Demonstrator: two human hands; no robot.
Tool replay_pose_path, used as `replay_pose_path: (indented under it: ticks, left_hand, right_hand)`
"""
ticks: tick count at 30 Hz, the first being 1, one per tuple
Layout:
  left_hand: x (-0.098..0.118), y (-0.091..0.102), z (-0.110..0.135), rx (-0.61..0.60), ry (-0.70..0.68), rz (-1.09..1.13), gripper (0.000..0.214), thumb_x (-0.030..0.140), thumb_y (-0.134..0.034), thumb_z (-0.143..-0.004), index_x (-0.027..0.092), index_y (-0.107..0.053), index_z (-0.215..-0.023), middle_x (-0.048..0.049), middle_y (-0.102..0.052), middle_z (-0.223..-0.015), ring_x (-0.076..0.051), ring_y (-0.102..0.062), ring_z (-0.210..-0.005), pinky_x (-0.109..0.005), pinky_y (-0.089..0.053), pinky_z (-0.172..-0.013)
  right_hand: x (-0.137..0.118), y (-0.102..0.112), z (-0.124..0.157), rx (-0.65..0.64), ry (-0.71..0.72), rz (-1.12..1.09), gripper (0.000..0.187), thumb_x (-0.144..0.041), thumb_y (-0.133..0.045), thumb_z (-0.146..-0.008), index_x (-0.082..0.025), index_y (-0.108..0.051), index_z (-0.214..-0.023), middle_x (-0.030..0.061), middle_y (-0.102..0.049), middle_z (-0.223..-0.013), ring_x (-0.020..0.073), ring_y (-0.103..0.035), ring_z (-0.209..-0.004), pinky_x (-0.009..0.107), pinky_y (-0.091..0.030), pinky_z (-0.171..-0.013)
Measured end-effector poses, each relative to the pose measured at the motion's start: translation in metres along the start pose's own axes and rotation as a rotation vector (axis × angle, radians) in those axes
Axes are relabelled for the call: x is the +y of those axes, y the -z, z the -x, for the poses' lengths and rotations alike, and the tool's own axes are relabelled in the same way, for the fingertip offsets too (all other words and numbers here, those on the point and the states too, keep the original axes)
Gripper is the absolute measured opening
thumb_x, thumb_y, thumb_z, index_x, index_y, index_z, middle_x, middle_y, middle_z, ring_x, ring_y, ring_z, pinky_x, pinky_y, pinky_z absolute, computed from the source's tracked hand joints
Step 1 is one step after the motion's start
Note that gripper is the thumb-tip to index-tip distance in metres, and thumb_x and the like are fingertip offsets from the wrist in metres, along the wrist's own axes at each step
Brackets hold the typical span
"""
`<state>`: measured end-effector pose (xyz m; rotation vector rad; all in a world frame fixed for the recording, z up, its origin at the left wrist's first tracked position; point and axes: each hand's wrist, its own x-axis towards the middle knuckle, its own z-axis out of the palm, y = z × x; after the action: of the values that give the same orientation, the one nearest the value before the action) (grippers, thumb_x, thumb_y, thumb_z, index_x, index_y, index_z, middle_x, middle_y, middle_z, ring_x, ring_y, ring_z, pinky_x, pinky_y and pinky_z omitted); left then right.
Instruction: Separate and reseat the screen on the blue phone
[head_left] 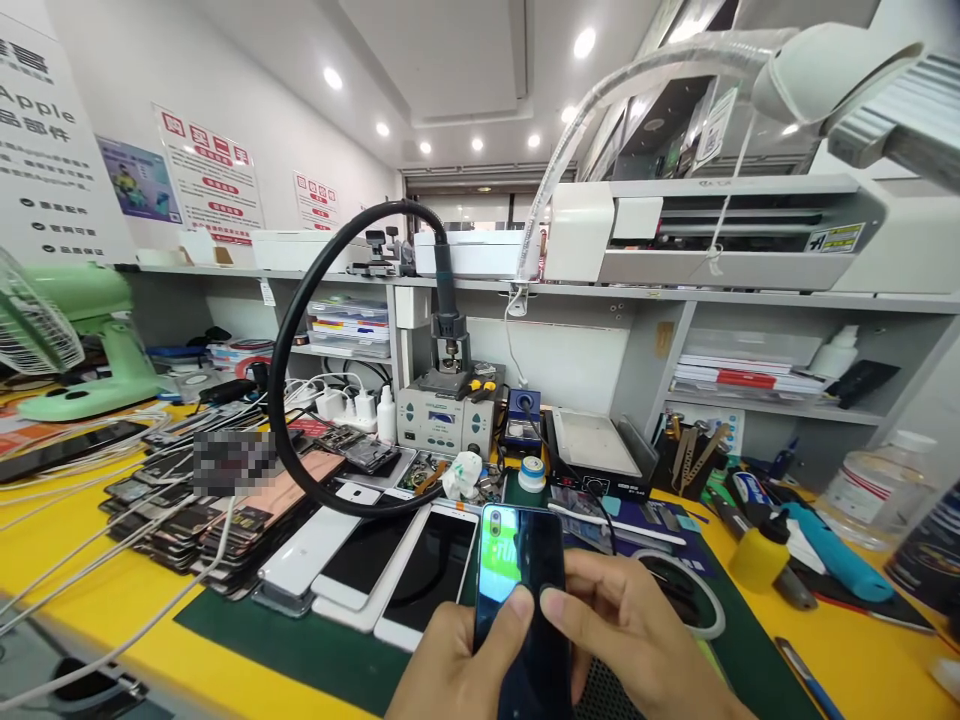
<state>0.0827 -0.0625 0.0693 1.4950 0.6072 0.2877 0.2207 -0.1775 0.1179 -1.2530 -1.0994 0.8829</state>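
Note:
A dark, glossy smartphone (523, 560) stands nearly upright before me, its back with two camera lenses facing me and reflecting a bright green patch. My left hand (469, 655) grips its left edge, thumb pressed on the back. From the other side my right hand (630, 635) holds the right edge, its thumb also on the back near the left thumb. The fingers behind the phone are partly hidden. Just left of it, a white-framed phone (431, 570) lies face up on the green mat (315, 660), beside other phones (364, 550).
A hot-air station (442, 420) stands behind, its black hose (281, 350) looping over the phones. Stacked phone parts (165, 520) and white cables lie left. At right are a yellow bottle (759, 555), a blue-handled tool (840, 550) and a clear jug (874, 490).

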Motion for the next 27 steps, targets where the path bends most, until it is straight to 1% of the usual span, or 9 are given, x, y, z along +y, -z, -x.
replay_pose_path:
  ticks: [3,6,8,10,13,15,18,20,27]
  left_hand:
    - [0.014,0.002,0.0,-0.06,-0.028,-0.015,0.056,0.067,-0.059,-0.081,0.016,-0.057,-0.06,0.0023,-0.047,-0.053,-0.012,-0.042,-0.053,-0.024,-0.029,-0.05]
    - [0.027,0.004,0.001,-0.203,-0.26,0.121,0.042,0.055,-0.061,-0.087,0.014,-0.062,-0.096,-0.0044,-0.066,-0.084,-0.018,-0.059,-0.077,-0.026,-0.045,-0.071]
    - [0.032,0.007,-0.001,-0.292,-0.383,0.218,0.042,0.041,-0.069,-0.085,0.017,-0.055,-0.116,-0.0081,-0.066,-0.108,-0.022,-0.06,-0.101,-0.032,-0.045,-0.091]
    - [0.034,0.013,-0.003,-0.342,-0.399,0.25,0.053,0.03,-0.074,-0.082,0.02,-0.047,-0.127,-0.0083,-0.062,-0.119,-0.023,-0.057,-0.112,-0.035,-0.041,-0.099]
    - [0.033,0.022,-0.009,-0.32,-0.336,0.224,0.073,0.023,-0.079,-0.076,0.025,-0.038,-0.137,-0.0047,-0.061,-0.115,-0.02,-0.056,-0.107,-0.033,-0.041,-0.093]
    - [0.033,0.025,-0.012,-0.272,-0.304,0.194,0.072,0.025,-0.081,-0.074,0.026,-0.042,-0.135,-0.0028,-0.061,-0.108,-0.019,-0.055,-0.098,-0.03,-0.042,-0.086]
    - [0.035,0.025,-0.015,-0.238,-0.341,0.136,0.041,0.031,-0.078,-0.079,0.02,-0.057,-0.113,-0.001,-0.059,-0.094,-0.017,-0.052,-0.088,-0.029,-0.04,-0.079]
    - [0.036,0.024,-0.015,-0.216,-0.37,0.107,0.027,0.033,-0.074,-0.083,0.018,-0.059,-0.099,0.0003,-0.056,-0.087,-0.015,-0.049,-0.083,-0.028,-0.038,-0.075]
    - [0.036,0.023,-0.018,-0.102,-0.432,0.02,0.026,0.041,-0.068,-0.087,0.016,-0.061,-0.086,0.0004,-0.054,-0.08,-0.014,-0.047,-0.075,-0.027,-0.036,-0.069]
  right_hand:
    - [0.002,0.001,0.0,0.018,-0.01,-0.009,0.033,-0.044,-0.072,-0.086,-0.013,-0.073,-0.099,0.0013,-0.063,-0.072,0.0138,-0.062,-0.057,0.022,-0.056,-0.049]
    - [0.003,0.002,0.0,0.011,-0.022,-0.022,0.034,-0.044,-0.071,-0.088,-0.013,-0.073,-0.1,0.0017,-0.063,-0.072,0.0134,-0.062,-0.057,0.02,-0.055,-0.049]
    - [0.003,0.001,0.001,0.001,-0.025,-0.015,0.035,-0.044,-0.069,-0.089,-0.013,-0.072,-0.103,0.003,-0.065,-0.076,0.0121,-0.06,-0.057,0.019,-0.053,-0.048]
    - [0.003,0.0,0.001,-0.016,-0.029,0.001,0.035,-0.045,-0.069,-0.088,-0.013,-0.072,-0.102,0.0029,-0.063,-0.076,0.011,-0.057,-0.057,0.018,-0.051,-0.047]
    - [0.005,-0.002,0.002,-0.054,-0.039,0.027,0.034,-0.045,-0.071,-0.086,-0.012,-0.072,-0.093,0.0002,-0.056,-0.072,0.0104,-0.052,-0.056,0.018,-0.048,-0.045]
    - [0.006,-0.003,0.002,-0.065,-0.052,0.042,0.033,-0.045,-0.072,-0.086,-0.011,-0.071,-0.087,-0.0013,-0.051,-0.069,0.0106,-0.05,-0.056,0.018,-0.047,-0.045]
    - [0.009,-0.002,0.002,-0.079,-0.057,0.052,0.031,-0.042,-0.071,-0.086,-0.012,-0.069,-0.086,-0.002,-0.049,-0.068,0.0108,-0.049,-0.056,0.018,-0.047,-0.046]
    - [0.009,-0.001,0.002,-0.081,-0.055,0.062,0.029,-0.041,-0.07,-0.087,-0.012,-0.068,-0.085,-0.0022,-0.049,-0.068,0.0105,-0.049,-0.056,0.018,-0.047,-0.046]
    - [0.009,-0.001,0.003,-0.06,-0.056,0.145,0.026,-0.037,-0.067,-0.089,-0.014,-0.059,-0.08,-0.004,-0.043,-0.067,0.0102,-0.044,-0.056,0.018,-0.045,-0.046]
